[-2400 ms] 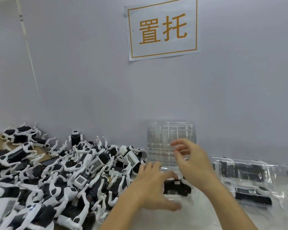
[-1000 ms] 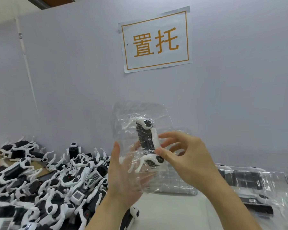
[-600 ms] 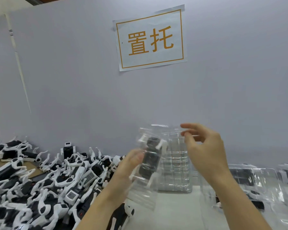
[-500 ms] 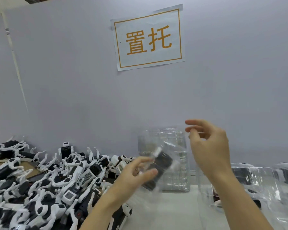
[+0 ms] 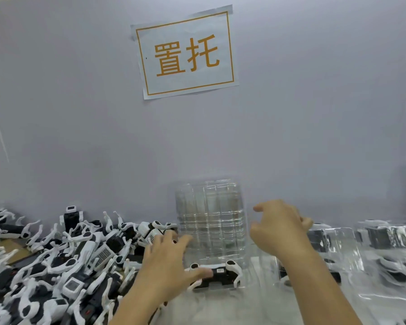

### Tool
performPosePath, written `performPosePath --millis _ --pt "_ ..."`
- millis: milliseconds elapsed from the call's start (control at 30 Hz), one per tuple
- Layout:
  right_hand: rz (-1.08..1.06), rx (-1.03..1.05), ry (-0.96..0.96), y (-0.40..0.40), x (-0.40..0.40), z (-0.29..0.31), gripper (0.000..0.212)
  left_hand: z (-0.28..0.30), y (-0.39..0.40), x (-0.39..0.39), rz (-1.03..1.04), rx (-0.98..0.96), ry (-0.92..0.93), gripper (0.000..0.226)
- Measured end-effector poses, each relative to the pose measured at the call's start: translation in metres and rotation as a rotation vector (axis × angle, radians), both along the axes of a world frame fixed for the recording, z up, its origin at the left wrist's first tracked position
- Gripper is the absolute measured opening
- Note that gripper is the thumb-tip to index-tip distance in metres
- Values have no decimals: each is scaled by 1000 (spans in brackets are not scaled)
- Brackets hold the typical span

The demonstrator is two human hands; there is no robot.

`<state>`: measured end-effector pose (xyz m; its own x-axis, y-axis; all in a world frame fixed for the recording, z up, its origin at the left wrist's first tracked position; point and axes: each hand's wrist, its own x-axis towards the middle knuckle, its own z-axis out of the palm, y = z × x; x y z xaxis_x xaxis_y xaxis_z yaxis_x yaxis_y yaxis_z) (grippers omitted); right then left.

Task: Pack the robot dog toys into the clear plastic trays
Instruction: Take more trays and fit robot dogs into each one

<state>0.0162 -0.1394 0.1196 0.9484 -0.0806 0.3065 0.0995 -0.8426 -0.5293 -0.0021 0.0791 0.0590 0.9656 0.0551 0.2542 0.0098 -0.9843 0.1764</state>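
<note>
At lower centre, a robot dog toy [image 5: 217,274] is lying on its side on the counter [image 5: 220,308], apparently in a clear tray too faint to trace. The left hand [image 5: 168,261] is hovering beside it with fingers [image 5: 182,240] spread, thumb touching its end; the right hand [image 5: 278,227] is hanging above, fingers loosely curled, gripping nothing. The empty tray stack [image 5: 210,221] is standing just behind. Seating well probably means pressing evenly on the body, not the thin legs

Orange "置托" on the wall sign [image 5: 185,55]; toy labels probably too blurred.
</note>
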Motion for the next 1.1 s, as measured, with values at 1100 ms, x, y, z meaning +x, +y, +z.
performPosePath --millis 1100 --pt "-69 -37 327 -56 21 -5 13 -27 -39 5 -25 -310 33 55"
